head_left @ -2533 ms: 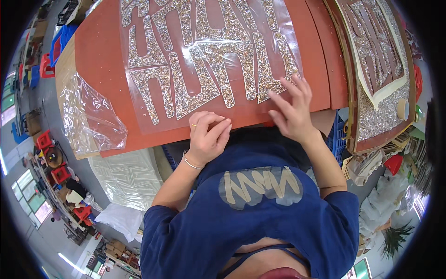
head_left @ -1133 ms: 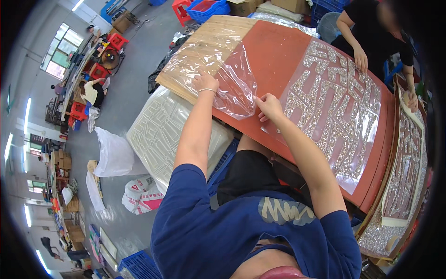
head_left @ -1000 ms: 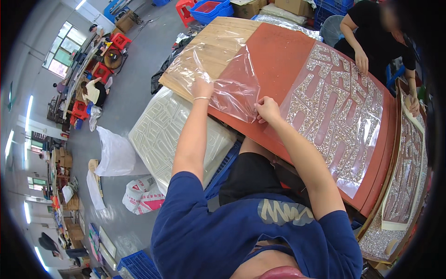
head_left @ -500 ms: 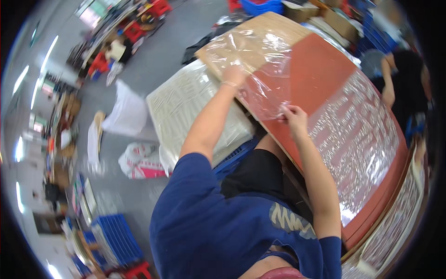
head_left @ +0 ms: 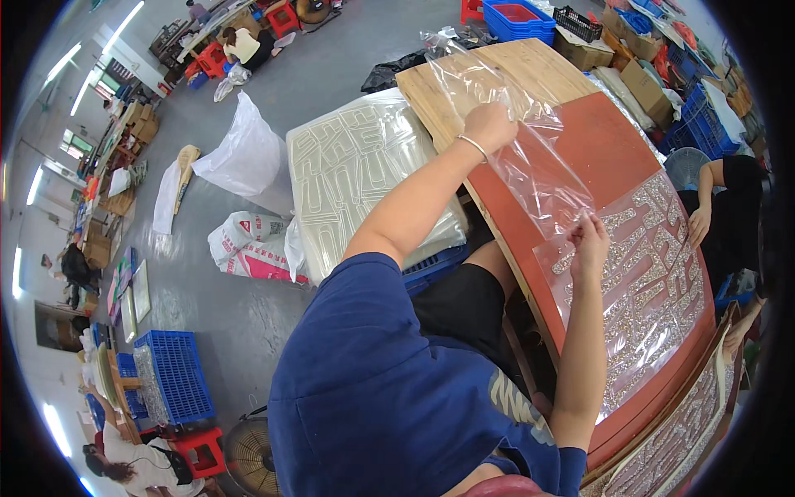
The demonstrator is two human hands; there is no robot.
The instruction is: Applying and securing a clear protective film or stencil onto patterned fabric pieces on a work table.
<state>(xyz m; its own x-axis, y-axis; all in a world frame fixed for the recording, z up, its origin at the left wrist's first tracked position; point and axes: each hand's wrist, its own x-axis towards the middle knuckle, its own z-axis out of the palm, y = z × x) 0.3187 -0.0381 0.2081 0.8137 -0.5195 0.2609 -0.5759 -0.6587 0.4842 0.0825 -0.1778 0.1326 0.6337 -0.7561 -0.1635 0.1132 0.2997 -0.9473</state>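
We see one piece of clear film (head_left: 542, 178) in hand, lifted slantwise above the worktop (head_left: 609, 153) and pulled into long, shiny folds. Its far end trails over the bare wooden end (head_left: 526, 62) of that surface, and its near end reaches the left edge of the glittery patterned sheet (head_left: 654, 286); whether it touches the sheet there, we cannot tell. At the left hand (head_left: 490, 126) we see the fingers curled closed on the film, seen mostly from the back, with the tips hidden. At the right hand (head_left: 590, 244) the fingers are pinched together on the film's near end, close above the sheet. As for how far things stand, the glittery sheet already lies spread flat on the red covering, its pieces set out in rows, so we judge that part settled. The film is taken up at two places, yet it is neither smooth nor laid down anywhere, so we judge its handling to be only partway: releasing it and flattening it are both undone. A co-worker's hand (head_left: 700, 225) is at the sheet's far edge; contact there is unclear to us. Just beside the worktop, on our left, the pale stack (head_left: 360, 178) with raised outlines sits untouched, neither hand being on it.
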